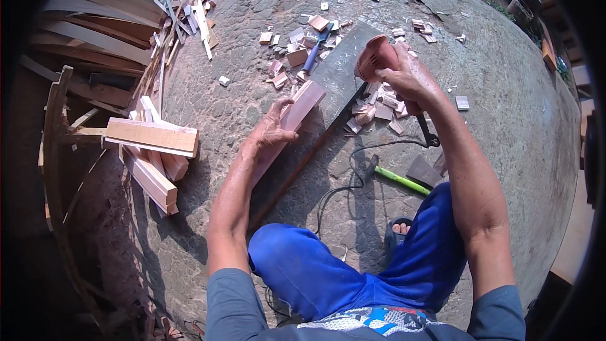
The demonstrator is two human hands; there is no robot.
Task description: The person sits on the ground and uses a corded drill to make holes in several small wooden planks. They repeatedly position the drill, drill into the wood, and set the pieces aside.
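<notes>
While my left hand [276,127] holds the long, squared bar of pale pinkish wood [307,100] near the middle of the frame, thumb to one side and fingers to the other, my right hand [409,79] is closed around the rounded red power tool [375,58] at upper right of it. The bar's long axis slants from lower left toward upper right, so its far end points up toward the tool, well apart from it; my left hand is the nearer. It lies along the left edge of the long dark-grey board [341,77]; I cannot tell whether it rests flat. Small wood offcuts [383,112] crowd the board's right edge, and a loose black cord [324,199] curves below them. Bare grey ground [218,104] stretches left of the bar.
</notes>
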